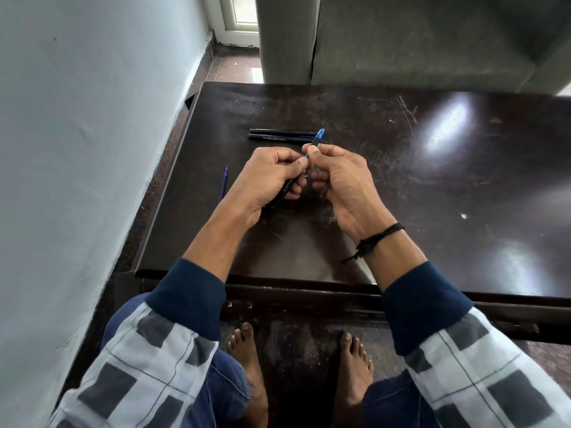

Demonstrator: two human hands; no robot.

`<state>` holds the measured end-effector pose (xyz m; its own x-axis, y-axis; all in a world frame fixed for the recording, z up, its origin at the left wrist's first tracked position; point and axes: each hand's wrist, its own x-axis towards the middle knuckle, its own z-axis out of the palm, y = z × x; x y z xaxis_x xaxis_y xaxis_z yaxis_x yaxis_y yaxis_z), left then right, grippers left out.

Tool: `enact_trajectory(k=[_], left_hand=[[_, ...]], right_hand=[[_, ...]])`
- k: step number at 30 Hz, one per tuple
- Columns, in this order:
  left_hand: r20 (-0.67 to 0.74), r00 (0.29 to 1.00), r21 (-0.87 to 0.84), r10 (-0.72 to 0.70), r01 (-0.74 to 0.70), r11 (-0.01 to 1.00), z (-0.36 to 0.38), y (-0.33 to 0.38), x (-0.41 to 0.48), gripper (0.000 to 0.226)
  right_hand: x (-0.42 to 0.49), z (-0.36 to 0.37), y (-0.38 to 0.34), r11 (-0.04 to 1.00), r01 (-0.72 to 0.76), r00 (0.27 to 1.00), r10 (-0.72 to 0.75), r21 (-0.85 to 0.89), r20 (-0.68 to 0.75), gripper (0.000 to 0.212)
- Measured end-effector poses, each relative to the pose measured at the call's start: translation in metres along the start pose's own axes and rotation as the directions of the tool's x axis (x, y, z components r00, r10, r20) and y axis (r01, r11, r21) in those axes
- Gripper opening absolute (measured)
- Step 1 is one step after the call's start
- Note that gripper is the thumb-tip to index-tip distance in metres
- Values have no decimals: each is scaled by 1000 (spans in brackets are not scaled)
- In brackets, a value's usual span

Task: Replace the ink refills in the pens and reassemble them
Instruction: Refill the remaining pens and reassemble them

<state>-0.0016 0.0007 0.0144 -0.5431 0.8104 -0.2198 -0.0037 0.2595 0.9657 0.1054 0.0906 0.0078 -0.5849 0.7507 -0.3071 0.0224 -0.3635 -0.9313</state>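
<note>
Above the dark table (401,186), both my hands hold one pen that slants up to the right. My left hand (272,177) grips its black barrel (285,191), thumb and forefinger near the barrel's upper end. My right hand (336,174) pinches the front section with the blue tip (319,136), and a short stretch of blue refill shows between the two parts. Two more black pens (279,135) lie side by side on the table just behind my hands. A loose blue refill (223,185) lies on the table to the left of my left hand.
A white wall (77,149) runs close along the table's left side. A grey sofa (417,38) stands behind the table's far edge. My bare feet are on the floor below the near edge.
</note>
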Motion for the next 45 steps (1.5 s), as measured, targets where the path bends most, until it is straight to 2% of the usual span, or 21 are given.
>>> enact_trajectory(k=[3,10,18,26,32,39,45], left_hand=[[-7,1000,-30,1,-1,1000,0,0,0,15],[-39,999,-117,-8,3,993,3,1,-3,16],[-30,996,-207,-78,70,976,3,4,-4,16],[-39,992,-198,-120,110,974,-1,5,-1,21],[-84,992,-140,-98,86,986,-3,7,0,19],[-86,996,-119,-37,27,992,-2,6,0,14],[-102,993,-116,-54,42,992,-5,8,0,25]], right_hand=[[-2,0,0,1000,1,1000,-2,18,22,11],[-3,2,2,998,3,1000,-4,56,20,13],[-5,3,-1,993,-42,998,36,110,61,12],[-6,2,-3,992,-85,995,79,91,65,15],[-6,1,-6,992,-101,992,95,78,78,15],[-6,-1,-8,990,-104,994,100,98,43,30],[-6,-2,-9,992,-97,994,92,83,58,26]])
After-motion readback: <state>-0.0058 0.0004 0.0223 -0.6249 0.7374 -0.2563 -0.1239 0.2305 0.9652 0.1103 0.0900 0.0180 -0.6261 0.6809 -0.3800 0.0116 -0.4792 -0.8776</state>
